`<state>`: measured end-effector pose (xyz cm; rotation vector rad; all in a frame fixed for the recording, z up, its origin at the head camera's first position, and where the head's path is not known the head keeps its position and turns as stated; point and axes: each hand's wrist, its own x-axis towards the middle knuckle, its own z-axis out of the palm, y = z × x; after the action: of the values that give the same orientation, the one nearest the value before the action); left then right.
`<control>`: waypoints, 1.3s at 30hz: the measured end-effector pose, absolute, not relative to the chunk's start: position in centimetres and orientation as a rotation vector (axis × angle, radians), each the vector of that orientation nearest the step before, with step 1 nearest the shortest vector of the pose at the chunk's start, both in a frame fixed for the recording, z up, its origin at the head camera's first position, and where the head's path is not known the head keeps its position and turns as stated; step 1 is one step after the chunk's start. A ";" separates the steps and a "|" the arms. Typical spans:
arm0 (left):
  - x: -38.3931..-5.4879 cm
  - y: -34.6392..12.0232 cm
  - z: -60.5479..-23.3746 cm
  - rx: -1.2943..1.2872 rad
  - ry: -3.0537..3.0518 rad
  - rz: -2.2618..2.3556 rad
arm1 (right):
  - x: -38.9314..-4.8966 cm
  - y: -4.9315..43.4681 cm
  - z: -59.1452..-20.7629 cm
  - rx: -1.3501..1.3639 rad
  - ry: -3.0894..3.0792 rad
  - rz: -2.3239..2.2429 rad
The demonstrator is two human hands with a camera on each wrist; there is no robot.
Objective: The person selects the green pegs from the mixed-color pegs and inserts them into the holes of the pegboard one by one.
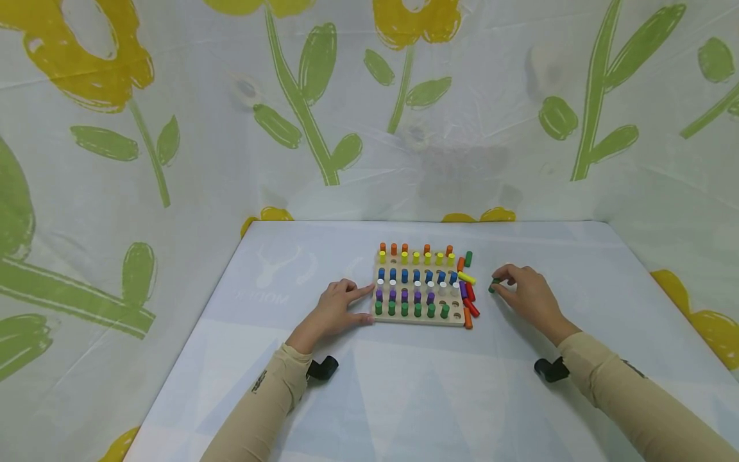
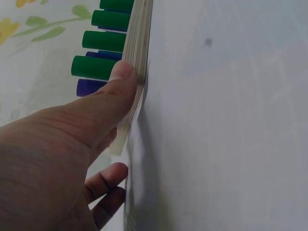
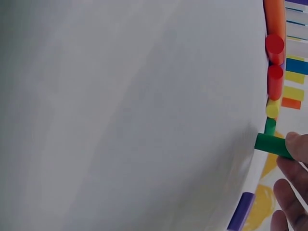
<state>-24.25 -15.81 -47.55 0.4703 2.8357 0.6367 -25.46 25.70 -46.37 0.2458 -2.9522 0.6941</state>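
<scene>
A wooden pegboard [image 1: 418,320] stands mid-table with rows of orange, yellow, blue, white, purple and green pegs upright in its holes. My left hand [image 1: 335,307] rests at the board's left edge, its thumb and index finger spread apart and touching the side. In the left wrist view, the thumb [image 2: 113,94] presses that edge near the green pegs [image 2: 96,67]. To the right of the board, my right hand [image 1: 528,294] pinches a green peg [image 3: 272,145] between thumb and fingertips, just over the table. Part of this peg is hidden by the fingers.
Loose pegs lie along the board's right side: red pegs [image 1: 470,292], a yellow peg [image 1: 466,278], an orange peg [image 1: 467,318] and another green peg [image 1: 468,258] among them. A purple peg [image 3: 240,211] appears near the right hand. Flower-printed cloth [image 1: 462,154] hangs around the table.
</scene>
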 end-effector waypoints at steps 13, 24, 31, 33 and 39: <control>-24.3 -15.8 -47.6 0.482 2.838 0.643 | -25.3 25.5 -46.3 0.254 -2.927 0.686; -24.4 -15.8 -47.7 0.498 2.849 0.639 | -25.0 25.3 -46.4 0.292 -2.896 0.702; -24.4 -15.9 -48.0 0.505 2.847 0.639 | -24.5 24.9 -46.2 0.290 -2.902 0.714; -24.4 -15.9 -48.0 0.500 2.844 0.643 | -24.4 24.8 -46.1 0.298 -2.898 0.714; -24.4 -15.8 -47.7 0.486 2.852 0.639 | -24.3 24.5 -46.1 0.318 -2.879 0.730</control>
<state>-24.37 -15.79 -47.74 0.4860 2.8515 0.6390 -24.26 24.46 -46.07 0.3183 -2.8787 0.7296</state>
